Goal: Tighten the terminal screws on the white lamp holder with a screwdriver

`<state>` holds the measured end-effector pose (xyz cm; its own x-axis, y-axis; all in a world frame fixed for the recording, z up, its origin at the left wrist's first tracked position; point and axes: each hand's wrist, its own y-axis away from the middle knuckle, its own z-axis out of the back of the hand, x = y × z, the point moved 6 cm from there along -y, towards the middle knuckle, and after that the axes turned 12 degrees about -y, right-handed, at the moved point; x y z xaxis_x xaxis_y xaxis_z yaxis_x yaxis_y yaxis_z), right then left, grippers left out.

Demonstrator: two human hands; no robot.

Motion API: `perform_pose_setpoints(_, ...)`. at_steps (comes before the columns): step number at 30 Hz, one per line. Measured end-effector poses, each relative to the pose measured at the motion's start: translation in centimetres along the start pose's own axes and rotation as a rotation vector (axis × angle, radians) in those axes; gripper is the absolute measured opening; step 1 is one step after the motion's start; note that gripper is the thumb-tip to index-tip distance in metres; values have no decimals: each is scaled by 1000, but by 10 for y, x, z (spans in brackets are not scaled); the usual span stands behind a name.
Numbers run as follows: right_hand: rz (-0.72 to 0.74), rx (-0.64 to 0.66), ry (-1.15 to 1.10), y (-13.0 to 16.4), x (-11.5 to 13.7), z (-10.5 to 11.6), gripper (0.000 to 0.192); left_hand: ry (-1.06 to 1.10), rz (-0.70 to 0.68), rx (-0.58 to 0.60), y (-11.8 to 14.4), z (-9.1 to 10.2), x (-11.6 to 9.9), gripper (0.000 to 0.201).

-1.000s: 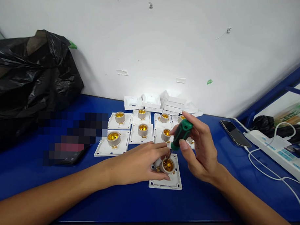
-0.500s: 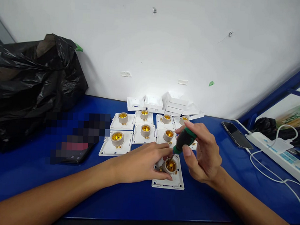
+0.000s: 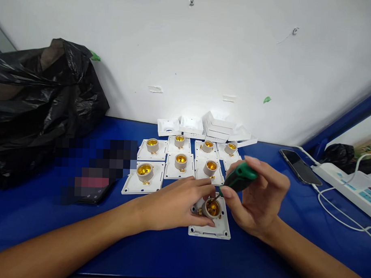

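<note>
My right hand grips a screwdriver by its green and black handle. The screwdriver slants, its thin shaft reaching into the brass-lined cup of a lamp socket. This socket sits on a square white plate near the table's front. My left hand holds the socket from the left, thumb in front and fingers behind. The fingertips and the screwdriver's tip are partly hidden. Behind my hands stand several more plates with lamp sockets, laid out in rows.
White covers are piled against the wall. A black plastic bag stands at the left, near a dark phone. To the right, another phone lies beside a white power strip with cables on the blue table.
The screwdriver leans farther to the right, its handle lower, and my right hand has shifted right with it. My left hand keeps its hold on the socket. The view has shifted slightly.
</note>
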<state>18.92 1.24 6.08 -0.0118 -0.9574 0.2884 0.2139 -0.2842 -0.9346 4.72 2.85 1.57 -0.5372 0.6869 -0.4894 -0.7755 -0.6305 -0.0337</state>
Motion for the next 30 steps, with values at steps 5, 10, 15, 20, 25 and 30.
perform_pose_setpoints(5,-11,25,-32,1,0,-1,80,16,-26,-7,0,1,0,29)
perform_pose_setpoints(10,-187,76,-37,18,-11,-3,78,4,-14,0,-1,2,-2,36)
perform_pose_setpoints(15,-53,72,-59,7,-5,-5,80,-4,-33,-18,0,2,-2,33)
perform_pose_setpoints(20,4,79,-69,-4,-1,-5,88,-8,-54,-28,0,2,-2,33)
perform_pose_setpoints(25,-127,83,-105,8,-9,-3,81,-28,-50,-14,-1,5,-4,33)
perform_pose_setpoints(30,-62,53,-41,2,-7,3,82,-32,-42,-2,-1,2,-2,33)
